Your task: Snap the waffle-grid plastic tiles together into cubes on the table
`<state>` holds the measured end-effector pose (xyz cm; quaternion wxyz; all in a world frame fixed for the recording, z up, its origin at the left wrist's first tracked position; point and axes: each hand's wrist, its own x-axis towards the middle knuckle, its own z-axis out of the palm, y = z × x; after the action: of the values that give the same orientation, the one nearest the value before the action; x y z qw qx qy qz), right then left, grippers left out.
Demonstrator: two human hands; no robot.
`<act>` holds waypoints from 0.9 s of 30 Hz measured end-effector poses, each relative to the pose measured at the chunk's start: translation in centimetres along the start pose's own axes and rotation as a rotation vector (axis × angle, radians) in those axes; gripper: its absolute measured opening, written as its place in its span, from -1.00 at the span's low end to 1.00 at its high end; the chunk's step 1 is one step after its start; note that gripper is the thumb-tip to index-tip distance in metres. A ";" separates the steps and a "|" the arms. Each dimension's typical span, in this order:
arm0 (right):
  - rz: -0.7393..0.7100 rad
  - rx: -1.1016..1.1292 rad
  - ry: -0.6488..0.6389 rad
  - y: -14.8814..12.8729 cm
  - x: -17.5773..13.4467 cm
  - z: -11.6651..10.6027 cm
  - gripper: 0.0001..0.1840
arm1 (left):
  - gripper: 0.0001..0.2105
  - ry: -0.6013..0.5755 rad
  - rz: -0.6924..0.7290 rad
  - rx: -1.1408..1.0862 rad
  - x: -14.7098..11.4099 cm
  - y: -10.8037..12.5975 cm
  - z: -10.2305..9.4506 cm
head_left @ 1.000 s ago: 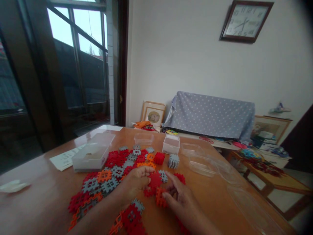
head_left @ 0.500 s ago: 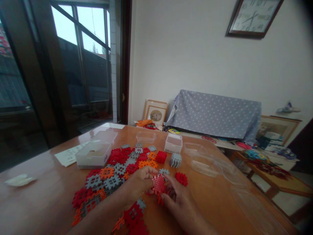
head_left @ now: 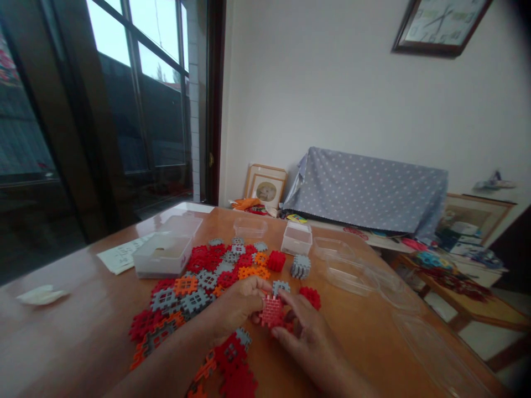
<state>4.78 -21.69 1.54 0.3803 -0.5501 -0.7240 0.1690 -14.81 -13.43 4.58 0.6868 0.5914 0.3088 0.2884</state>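
Red brick-patterned piece (head_left: 272, 310) faces the camera, nearly square, gripped between left hand (head_left: 239, 307) and right hand (head_left: 306, 333).

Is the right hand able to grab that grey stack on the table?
Probably yes: the grey stack is close ahead, its top uncovered. But the right hand is busy with the red brick-patterned piece, and may need to go around the red cluster.

A plain pale wall (head_left: 332, 99) rose beyond the glossy brown surface (head_left: 352, 331), a dark-framed clock (head_left: 442, 25) hanging high at right. Daylight entered through dark-framed windows (head_left: 147, 25) at left. A grey polka-dot cloth (head_left: 365, 190) lay draped near a leaning framed picture (head_left: 265, 190); a low wooden table (head_left: 485, 305) stood at right.
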 end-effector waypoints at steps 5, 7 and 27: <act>-0.053 -0.100 -0.010 -1.2 0.0 -0.5 -0.34 | -0.67 -0.013 -0.014 -0.026 -0.2 0.1 0.1; -0.067 -0.161 -0.001 -1.3 0.0 -0.4 -0.39 | -0.67 -0.015 -0.015 -0.018 -0.2 0.0 0.0; 0.223 -0.584 0.059 5.2 13.2 -4.5 -0.50 | -0.63 0.425 0.053 0.169 0.1 1.9 -3.6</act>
<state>10.14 -8.52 5.85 0.2061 -0.7167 -0.6659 -0.0212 -17.53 -10.83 6.05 0.5467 0.5806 0.4540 0.3974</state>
